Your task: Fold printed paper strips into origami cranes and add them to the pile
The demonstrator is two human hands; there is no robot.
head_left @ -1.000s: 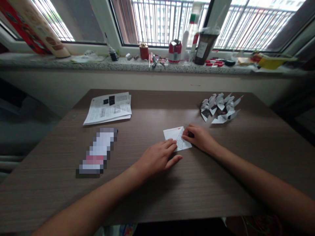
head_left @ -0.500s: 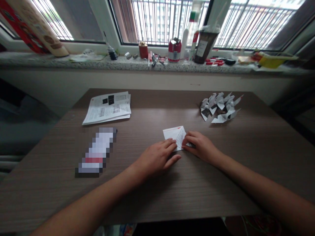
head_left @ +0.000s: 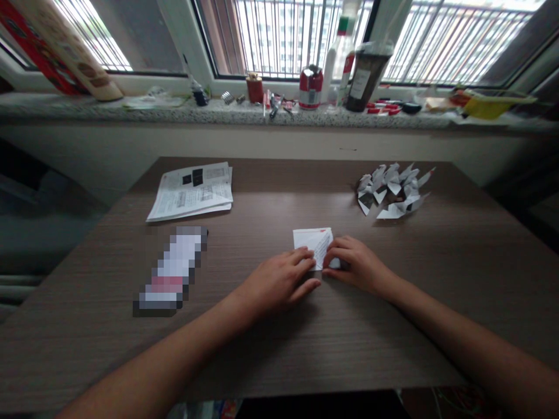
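Note:
A small folded white paper (head_left: 311, 238) with printed text and a red mark lies near the middle of the brown table (head_left: 262, 349). On its lower left part rest the fingertips of my left hand (head_left: 283, 279), the fingers stretched out and the thumb apart. My right hand (head_left: 358, 263) pinches the paper's right edge between thumb and fingers; part of the paper is hidden behind these fingers.
Printed sheets (head_left: 192, 192) lie at the back left, with a blurred-out phone-like object (head_left: 174, 267) nearer. Folded paper pieces (head_left: 393, 189) stand in a ring at the back right. A can (head_left: 310, 87), a cup (head_left: 367, 75) and small items line the stone windowsill (head_left: 166, 114).
The folded paper has turned slightly and shifted a little right and nearer. My right hand has moved slightly with its edge. My left hand has barely moved.

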